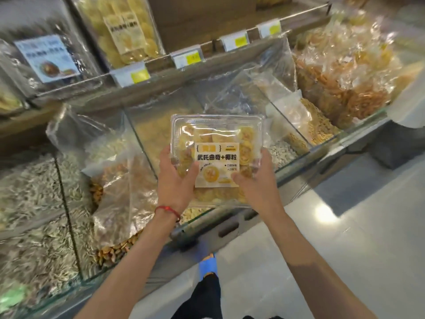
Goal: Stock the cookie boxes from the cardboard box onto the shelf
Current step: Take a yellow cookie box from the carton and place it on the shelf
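Fingers (pixel 166 153) of the left hand (pixel 176 183) curl round the left edge of a clear plastic cookie box (pixel 216 132), with the thumb lying across the lid. The right hand (pixel 258 183) grips the right edge the same way, its thumb on the lid beside a cream and yellow label (pixel 217 164). Both arms reach forward and the box is held in the air, lid facing the camera, full of pale yellow swirled cookies. It hangs over a row of glass-walled bins (pixel 138 137) of loose snacks and seeds lined with clear bags, and sits lower in view than the shelf (pixel 76 87) farther back. Along the shelf's front edge run white price tags (pixel 130 75) with yellow patches. On the shelf, far left of centre, stands a similar box of yellow cookies (pixel 124 26), with a blurred blue-labelled pack (pixel 48 57) to its left. Far right, bulging clear bags of orange-brown fried snacks (pixel 345 72) are heaped up. A red cord bracelet (pixel 167 209) circles the left wrist. Near the bottom, a blue shoe (pixel 208 268) stands on a pale tiled floor (pixel 345 249).
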{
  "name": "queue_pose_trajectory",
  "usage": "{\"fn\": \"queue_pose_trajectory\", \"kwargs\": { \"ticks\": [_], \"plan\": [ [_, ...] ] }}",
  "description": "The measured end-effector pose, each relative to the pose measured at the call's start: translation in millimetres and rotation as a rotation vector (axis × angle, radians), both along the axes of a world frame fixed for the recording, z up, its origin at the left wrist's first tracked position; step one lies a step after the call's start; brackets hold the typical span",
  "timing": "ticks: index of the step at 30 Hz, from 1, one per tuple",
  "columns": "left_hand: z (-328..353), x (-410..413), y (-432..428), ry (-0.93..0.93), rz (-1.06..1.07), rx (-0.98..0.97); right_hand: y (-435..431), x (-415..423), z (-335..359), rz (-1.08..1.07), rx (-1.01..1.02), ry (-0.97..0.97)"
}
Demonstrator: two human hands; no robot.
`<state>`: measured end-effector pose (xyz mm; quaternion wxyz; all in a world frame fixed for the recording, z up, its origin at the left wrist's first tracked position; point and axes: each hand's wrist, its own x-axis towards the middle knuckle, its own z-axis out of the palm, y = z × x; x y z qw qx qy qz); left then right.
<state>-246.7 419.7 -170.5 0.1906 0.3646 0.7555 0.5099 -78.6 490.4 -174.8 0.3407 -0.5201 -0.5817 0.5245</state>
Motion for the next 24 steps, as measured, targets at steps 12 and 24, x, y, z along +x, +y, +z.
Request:
{"fn": "queue_pose_trajectory", "kwargs": {
  "ticks": [12, 24],
  "plan": [
    [38.5, -179.3, 79.1, 0.078, 0.077, 0.190, 92.0, -194.2, 45.0, 0.124, 0.331, -0.046],
    [89.9, -272.2, 171.9, 0.135, 0.230, 0.399, 199.7, -308.0, 105.3, 0.178, 0.552, -0.017]
  ]
}}
